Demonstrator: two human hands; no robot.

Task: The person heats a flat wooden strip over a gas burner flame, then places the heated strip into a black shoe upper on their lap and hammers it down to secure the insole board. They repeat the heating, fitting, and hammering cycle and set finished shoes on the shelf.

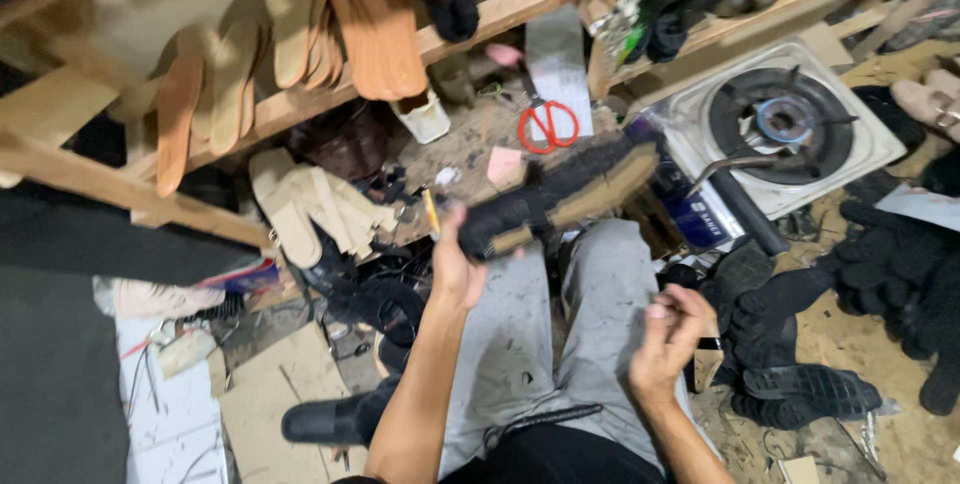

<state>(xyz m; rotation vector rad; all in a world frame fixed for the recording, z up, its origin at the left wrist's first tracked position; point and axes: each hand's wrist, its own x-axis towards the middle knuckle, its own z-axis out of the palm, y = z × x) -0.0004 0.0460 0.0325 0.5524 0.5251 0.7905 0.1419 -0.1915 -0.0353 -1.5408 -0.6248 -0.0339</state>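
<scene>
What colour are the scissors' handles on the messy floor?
Red. The scissors show best in the head view, lying above the shoe the left hand holds.

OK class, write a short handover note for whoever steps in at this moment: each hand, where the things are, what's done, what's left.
Left hand: raised, gripping a black shoe sole with a tan edge by one end.
Right hand: over the lap, fingers curled; whether it pinches anything small cannot be told.
Around: red scissors on the cluttered bench, tan insoles on the wooden shelf, black soles piled on the floor to the right, gas stove beyond.
Done: one sole picked up.
Left: the floor pile lies untouched.
</scene>
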